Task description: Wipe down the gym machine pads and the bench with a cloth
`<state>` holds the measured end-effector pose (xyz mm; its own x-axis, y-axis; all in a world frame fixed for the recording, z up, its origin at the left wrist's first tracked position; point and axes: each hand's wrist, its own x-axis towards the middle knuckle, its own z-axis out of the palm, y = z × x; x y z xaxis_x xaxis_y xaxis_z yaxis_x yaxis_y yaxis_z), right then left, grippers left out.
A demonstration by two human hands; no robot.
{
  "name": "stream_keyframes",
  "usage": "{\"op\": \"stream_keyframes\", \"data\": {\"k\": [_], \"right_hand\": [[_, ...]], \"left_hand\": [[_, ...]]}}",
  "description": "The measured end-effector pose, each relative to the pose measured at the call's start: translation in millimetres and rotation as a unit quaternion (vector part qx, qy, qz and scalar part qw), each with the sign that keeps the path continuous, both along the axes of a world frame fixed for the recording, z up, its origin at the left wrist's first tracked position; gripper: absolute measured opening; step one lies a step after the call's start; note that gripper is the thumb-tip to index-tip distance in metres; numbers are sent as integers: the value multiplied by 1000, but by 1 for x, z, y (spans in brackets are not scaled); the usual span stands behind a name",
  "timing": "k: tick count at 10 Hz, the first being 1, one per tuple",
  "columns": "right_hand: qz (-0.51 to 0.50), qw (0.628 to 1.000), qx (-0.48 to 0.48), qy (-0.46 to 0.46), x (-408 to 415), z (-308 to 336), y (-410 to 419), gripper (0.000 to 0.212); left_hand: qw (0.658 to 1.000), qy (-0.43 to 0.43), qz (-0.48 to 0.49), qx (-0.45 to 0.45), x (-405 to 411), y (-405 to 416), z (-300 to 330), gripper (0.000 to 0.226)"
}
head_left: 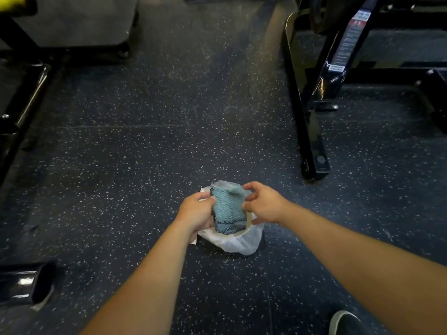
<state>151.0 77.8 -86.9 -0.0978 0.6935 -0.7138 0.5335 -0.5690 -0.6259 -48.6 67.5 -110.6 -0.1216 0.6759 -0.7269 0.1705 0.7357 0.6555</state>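
Over the speckled floor [121,165], between a dark machine base at the left and a black machine frame [312,131] at the right, the left hand [197,211] has its grip closed on the left edge of the blue cloth [228,207]. The right hand [262,203] pinches the cloth's right edge, probably to unfold it. Both hold it above a white-lined bin [238,241]; no pad or bench is being wiped yet.
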Motion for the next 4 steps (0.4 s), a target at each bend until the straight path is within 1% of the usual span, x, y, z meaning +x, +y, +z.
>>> {"op": "stream_keyframes", "data": {"k": [1, 2, 3, 4], "right_hand": [[32, 998, -10, -45, 3, -3, -2, 62], [24, 999, -18, -33, 1, -7, -1, 65], [9, 1000, -18, -4, -4, -2, -1, 62], [-1, 1000, -16, 15, -8, -2, 1, 59]], "left_hand": [[999, 43, -19, 6, -5, -3, -1, 30], [1000, 4, -11, 8, -6, -2, 4, 31], [1000, -10, -5, 12, -5, -3, 9, 27], [1000, -3, -8, 16, -2, -2, 9, 19]]}}
